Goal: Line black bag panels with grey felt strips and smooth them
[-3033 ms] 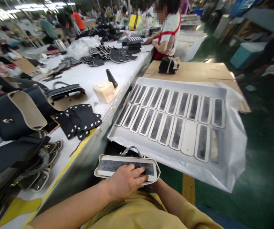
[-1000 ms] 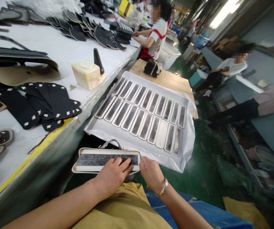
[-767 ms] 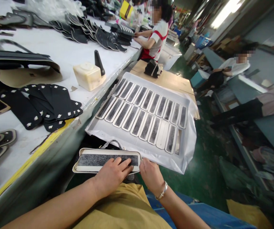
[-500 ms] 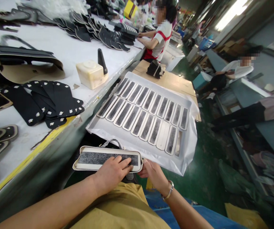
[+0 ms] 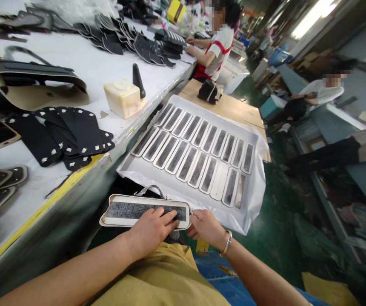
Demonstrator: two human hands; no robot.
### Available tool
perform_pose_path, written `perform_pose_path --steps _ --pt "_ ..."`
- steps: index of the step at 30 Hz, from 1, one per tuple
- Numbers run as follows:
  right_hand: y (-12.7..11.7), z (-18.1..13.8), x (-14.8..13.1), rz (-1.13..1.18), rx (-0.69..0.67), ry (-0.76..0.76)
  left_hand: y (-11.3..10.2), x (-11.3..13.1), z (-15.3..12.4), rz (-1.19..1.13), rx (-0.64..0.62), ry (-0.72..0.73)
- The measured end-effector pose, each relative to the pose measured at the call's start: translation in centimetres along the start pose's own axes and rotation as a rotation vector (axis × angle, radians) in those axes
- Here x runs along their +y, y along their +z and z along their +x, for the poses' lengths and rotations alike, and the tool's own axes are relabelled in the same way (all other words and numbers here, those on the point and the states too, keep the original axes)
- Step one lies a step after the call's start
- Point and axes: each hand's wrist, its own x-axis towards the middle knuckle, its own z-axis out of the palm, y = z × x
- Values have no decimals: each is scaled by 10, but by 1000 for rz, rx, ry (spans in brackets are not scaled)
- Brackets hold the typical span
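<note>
A handbag (image 5: 119, 220) is turned with its base up in front of my body. Its pale base panel carries a speckled grey-black strip (image 5: 122, 209), and a grey wrapped handle (image 5: 152, 187) sticks out on the far side. My left hand (image 5: 152, 227) lies palm down across the strip's right half, fingers spread and pressing on it. At the bag's right end, my right hand (image 5: 207, 227), with a bracelet on the wrist, has fingers and thumb closed on the corner edge. What the pinched fingertips cover is hidden.
Ahead stands a tray (image 5: 128, 172) holding rows of similar panels. On the left workbench (image 5: 64, 51) are black pieces (image 5: 84, 127), a glue pot (image 5: 122, 100), and another bag (image 5: 39, 80). A co-worker (image 5: 216, 49) sits at the bench's far end; others are at right.
My right hand has shifted slightly along the bag's corner, its knuckles now higher. The left hand stays on the strip. The view has drifted a little.
</note>
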Motion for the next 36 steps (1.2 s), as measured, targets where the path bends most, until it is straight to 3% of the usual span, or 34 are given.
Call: perform_pose_path --steps 14,24,36 --pt "2 -6 -8 -205 140 -137 1 -3 3 -18 -1 7" --pt "-19 -3 -9 47 -144 -63 -4 0 5 -63 -36 -10" --pt "-17 6 -12 29 -138 -15 -9 -1 5 -58 -83 4"
